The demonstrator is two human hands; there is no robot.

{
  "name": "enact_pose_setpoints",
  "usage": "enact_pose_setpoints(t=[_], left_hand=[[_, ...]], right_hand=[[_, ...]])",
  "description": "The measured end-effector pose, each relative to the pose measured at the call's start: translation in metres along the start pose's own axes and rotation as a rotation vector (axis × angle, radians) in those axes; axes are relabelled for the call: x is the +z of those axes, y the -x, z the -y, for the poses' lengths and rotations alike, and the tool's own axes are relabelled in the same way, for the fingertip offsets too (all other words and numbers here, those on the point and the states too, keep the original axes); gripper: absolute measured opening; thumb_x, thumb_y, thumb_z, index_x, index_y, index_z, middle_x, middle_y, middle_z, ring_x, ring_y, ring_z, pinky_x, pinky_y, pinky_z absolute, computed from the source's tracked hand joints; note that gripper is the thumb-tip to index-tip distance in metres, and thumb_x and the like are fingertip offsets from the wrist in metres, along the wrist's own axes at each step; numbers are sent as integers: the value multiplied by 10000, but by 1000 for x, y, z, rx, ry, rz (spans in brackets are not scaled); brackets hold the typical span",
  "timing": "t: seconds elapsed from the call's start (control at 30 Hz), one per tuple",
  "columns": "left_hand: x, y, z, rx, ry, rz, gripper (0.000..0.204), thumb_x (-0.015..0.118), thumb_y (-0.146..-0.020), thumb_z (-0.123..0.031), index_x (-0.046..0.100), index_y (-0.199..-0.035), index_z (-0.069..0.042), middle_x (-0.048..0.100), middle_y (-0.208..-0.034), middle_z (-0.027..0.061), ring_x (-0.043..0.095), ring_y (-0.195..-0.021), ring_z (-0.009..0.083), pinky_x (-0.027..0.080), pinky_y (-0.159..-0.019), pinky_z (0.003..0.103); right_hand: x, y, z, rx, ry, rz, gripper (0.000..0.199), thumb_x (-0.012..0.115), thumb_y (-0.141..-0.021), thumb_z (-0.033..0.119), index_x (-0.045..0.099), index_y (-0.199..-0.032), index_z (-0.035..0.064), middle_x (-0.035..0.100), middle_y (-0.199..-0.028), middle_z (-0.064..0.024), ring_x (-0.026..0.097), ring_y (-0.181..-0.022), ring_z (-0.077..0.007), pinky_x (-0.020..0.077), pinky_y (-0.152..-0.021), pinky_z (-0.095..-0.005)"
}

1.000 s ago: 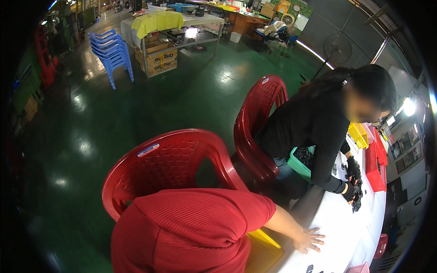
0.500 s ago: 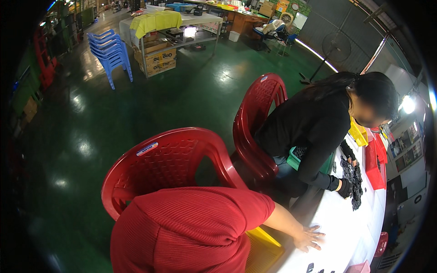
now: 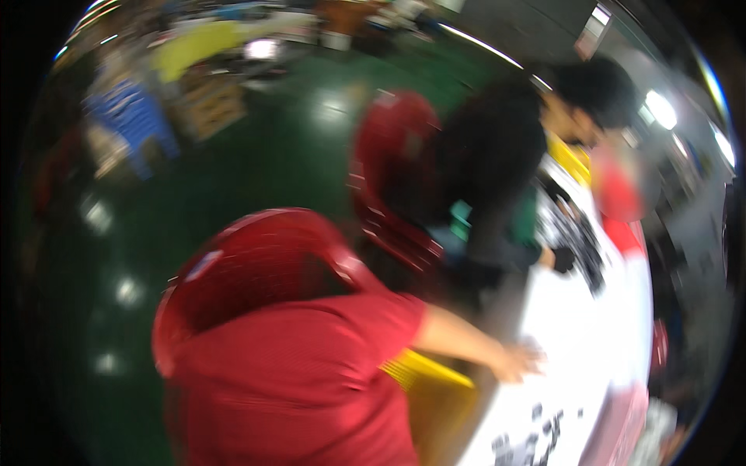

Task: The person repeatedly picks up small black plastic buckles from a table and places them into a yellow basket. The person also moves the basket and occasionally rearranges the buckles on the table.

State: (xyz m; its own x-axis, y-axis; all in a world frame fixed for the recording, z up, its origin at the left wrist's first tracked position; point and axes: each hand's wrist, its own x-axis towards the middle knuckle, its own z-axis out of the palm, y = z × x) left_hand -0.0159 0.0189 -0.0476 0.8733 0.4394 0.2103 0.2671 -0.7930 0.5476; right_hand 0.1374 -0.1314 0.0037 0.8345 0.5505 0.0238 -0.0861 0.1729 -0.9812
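Neither of my hands shows in this blurred head view. A person in a red shirt (image 3: 295,380) sits with their back to me on a red plastic chair (image 3: 249,264). Their hand (image 3: 519,361) lies flat on a white table (image 3: 575,349). Further along, a person in black (image 3: 489,163) leans over the same table from a second red chair (image 3: 388,163). That person's hand (image 3: 561,258) is at a heap of small dark parts (image 3: 583,241).
A yellow crate edge (image 3: 423,371) sits beside the red-shirted person. More dark parts (image 3: 536,435) lie at the near end of the table. A stack of blue chairs (image 3: 128,116), a cardboard box (image 3: 210,105) and a yellow-covered table (image 3: 198,39) stand across the green floor (image 3: 256,155).
The view has swung and gone blurry. The person in black has leaned further over the table, toward the dark parts. The red-shirted person's hand stays flat on the table.
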Motion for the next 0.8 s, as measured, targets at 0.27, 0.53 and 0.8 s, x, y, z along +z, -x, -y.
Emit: enact_pose_setpoints(t=[0.27,0.53,0.8], left_hand=[[-39,-5,-13,-92,-174,-308,640,618,-846,-190,360,-1422,-85,423,-1406,179,374,-1333,330,206,-1099,575],[-8,-110,-67,393,184,-156,230,614,-826,-37,675,-1048,-25,642,-1119,116,597,-991,302,485,-861,395],[22,-182,-54,543,-132,-17,270,601,-898,-184,649,-1129,-52,645,-1143,42,559,-1097,233,464,-922,383]], right_hand=[[-111,-67,36,-532,805,38,166,666,-883,150,680,-909,-13,637,-819,-81,584,-748,-172,464,-723,-310],[-184,40,94,36,1065,191,127,644,-883,130,715,-914,29,637,-822,-11,559,-714,-87,406,-678,-252],[-99,-75,64,-600,1238,215,241,675,-818,88,707,-1054,118,647,-1059,-33,577,-1006,-236,475,-863,-344]])
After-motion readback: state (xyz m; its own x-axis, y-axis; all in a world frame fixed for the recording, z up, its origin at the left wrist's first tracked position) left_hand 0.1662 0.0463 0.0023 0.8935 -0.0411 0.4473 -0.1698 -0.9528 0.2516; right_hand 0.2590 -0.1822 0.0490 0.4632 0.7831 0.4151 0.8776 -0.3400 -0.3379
